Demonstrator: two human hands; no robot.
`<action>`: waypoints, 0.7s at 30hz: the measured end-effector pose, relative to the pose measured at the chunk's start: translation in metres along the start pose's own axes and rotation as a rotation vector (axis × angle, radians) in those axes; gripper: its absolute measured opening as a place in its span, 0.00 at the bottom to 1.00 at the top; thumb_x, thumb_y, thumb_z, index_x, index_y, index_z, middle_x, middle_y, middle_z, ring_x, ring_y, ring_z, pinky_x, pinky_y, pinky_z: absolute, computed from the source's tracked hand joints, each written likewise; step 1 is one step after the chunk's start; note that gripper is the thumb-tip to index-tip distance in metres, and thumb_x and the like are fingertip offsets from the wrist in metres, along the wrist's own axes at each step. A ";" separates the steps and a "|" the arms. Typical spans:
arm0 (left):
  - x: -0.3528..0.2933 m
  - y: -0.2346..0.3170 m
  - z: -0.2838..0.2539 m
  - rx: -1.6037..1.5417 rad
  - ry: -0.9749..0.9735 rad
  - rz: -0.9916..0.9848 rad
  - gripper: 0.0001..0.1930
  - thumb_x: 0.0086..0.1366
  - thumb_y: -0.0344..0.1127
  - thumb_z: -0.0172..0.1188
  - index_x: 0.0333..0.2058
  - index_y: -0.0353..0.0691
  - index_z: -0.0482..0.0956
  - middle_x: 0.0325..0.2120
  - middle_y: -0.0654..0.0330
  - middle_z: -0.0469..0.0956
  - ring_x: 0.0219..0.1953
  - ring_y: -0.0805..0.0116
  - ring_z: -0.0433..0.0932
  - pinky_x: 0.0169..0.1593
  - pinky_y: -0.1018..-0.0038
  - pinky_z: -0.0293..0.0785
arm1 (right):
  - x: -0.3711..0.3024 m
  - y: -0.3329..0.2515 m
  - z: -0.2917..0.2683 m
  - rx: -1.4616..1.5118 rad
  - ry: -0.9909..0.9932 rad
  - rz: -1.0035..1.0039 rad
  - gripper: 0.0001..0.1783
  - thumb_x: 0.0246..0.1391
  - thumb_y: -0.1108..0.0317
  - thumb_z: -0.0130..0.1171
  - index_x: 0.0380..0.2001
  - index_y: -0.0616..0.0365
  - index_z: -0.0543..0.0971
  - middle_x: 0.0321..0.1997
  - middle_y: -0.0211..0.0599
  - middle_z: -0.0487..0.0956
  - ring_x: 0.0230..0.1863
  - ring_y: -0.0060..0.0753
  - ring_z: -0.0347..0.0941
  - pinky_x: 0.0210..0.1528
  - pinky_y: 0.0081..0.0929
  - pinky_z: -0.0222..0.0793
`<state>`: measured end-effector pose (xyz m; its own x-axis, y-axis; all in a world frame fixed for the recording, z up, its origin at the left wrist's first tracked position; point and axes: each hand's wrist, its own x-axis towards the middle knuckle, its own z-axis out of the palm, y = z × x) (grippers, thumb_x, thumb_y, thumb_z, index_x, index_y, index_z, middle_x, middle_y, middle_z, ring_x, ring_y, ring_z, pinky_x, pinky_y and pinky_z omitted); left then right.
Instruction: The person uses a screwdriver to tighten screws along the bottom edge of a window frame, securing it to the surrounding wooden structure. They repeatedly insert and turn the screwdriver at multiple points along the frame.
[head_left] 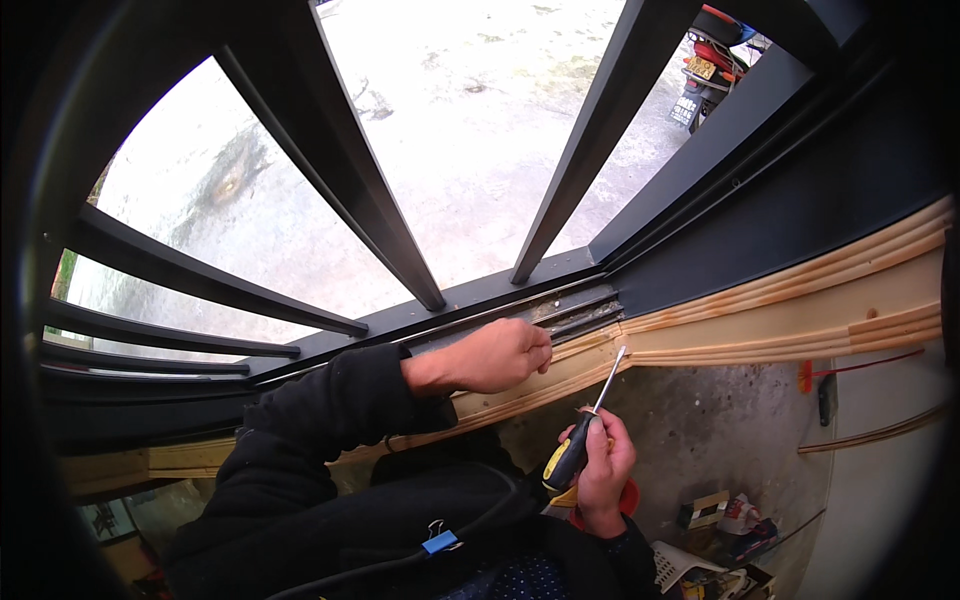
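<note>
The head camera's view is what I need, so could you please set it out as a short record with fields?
Left hand: fingers curled beside the dark metal window track; contents, if any, hidden
Right hand: grips a black-and-yellow-handled screwdriver with a silver shaft
Screwdriver tip: in front of the pale wooden ledge; contact unclear
Outside: red motorbike, partly visible beyond dark metal bars
Clothing: blue binder clip on black fabric

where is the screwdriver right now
In the head view, the screwdriver is right of centre and below the wooden sill, held in the right hand, its shaft pointing up toward the sill.
</note>
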<state>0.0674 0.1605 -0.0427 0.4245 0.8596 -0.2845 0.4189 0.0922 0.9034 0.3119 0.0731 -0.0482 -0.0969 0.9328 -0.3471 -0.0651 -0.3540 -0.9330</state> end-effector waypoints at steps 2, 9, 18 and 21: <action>-0.005 0.001 0.005 0.029 -0.042 0.022 0.14 0.75 0.38 0.51 0.36 0.36 0.82 0.23 0.52 0.76 0.29 0.59 0.76 0.39 0.64 0.73 | -0.002 0.000 0.000 0.005 -0.028 -0.004 0.18 0.74 0.60 0.54 0.54 0.65 0.76 0.33 0.39 0.83 0.28 0.20 0.76 0.30 0.18 0.72; -0.011 0.003 0.008 0.060 -0.063 0.056 0.14 0.74 0.37 0.51 0.34 0.36 0.81 0.25 0.49 0.78 0.31 0.52 0.78 0.39 0.60 0.74 | 0.004 0.017 -0.004 -0.017 0.107 0.072 0.17 0.74 0.59 0.55 0.52 0.64 0.76 0.33 0.38 0.83 0.27 0.19 0.75 0.28 0.18 0.70; 0.019 -0.003 0.000 0.102 0.126 -0.049 0.13 0.66 0.35 0.53 0.30 0.35 0.84 0.30 0.44 0.83 0.36 0.41 0.82 0.43 0.54 0.78 | -0.002 0.015 -0.008 0.007 0.082 0.009 0.18 0.74 0.59 0.55 0.53 0.65 0.76 0.33 0.39 0.83 0.29 0.20 0.76 0.30 0.18 0.72; 0.031 -0.006 0.002 0.119 0.096 -0.060 0.13 0.63 0.35 0.53 0.31 0.34 0.85 0.33 0.41 0.84 0.39 0.39 0.83 0.45 0.52 0.79 | 0.000 0.017 -0.007 0.017 0.071 0.010 0.18 0.74 0.59 0.55 0.53 0.65 0.76 0.33 0.39 0.83 0.29 0.21 0.76 0.32 0.19 0.73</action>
<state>0.0799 0.1859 -0.0576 0.3193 0.8991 -0.2996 0.5360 0.0894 0.8394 0.3179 0.0674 -0.0642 -0.0265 0.9315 -0.3627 -0.0816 -0.3636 -0.9280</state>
